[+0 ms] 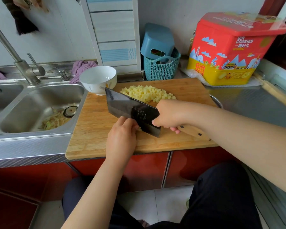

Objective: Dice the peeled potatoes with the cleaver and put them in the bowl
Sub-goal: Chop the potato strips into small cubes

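Observation:
A dark cleaver [122, 104] with a wooden handle stands edge-down on the wooden cutting board [92, 129]. My right hand [168, 114] grips it where blade meets handle. My left hand [120, 138] lies curled against the blade's left face and holds down a small pale piece of potato [139, 128], mostly hidden under the fingers. A heap of yellow potato dice [147, 94] lies at the board's far side, behind the blade. The white bowl [97, 80] stands at the board's far left corner and looks empty.
A steel sink [36, 106] with potato peelings lies left of the board. A teal basket [160, 68] and a red and yellow cookie tin [229, 52] stand behind the board. Steel countertop [248, 104] extends to the right.

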### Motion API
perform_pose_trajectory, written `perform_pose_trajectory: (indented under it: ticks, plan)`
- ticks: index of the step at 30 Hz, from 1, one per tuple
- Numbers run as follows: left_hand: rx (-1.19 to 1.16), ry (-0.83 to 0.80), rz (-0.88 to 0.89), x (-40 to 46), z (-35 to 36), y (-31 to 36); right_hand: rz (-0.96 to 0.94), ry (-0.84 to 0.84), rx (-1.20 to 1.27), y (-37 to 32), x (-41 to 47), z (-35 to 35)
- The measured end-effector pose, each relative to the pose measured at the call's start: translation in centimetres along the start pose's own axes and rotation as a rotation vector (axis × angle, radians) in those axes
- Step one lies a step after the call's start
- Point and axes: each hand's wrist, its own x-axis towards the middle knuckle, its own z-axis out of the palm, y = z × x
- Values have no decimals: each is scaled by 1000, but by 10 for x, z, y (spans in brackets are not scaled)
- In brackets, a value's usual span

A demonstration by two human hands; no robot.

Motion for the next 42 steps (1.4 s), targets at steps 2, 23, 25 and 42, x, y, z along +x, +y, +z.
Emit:
perform_pose_trajectory:
  ticks: [2, 23, 25, 42]
  plan:
    - [-10, -10, -2, 0, 0, -1, -18, 8, 78, 5, -2, -4]
    - [-145, -205, 95, 50, -105, 18, -125, 324, 92, 4, -55, 26]
    - [-73, -439, 91, 53, -105, 19, -142, 350, 69, 1, -56, 31]
    - [94, -791, 48, 68, -89, 19, -142, 249, 49, -6, -71, 56]
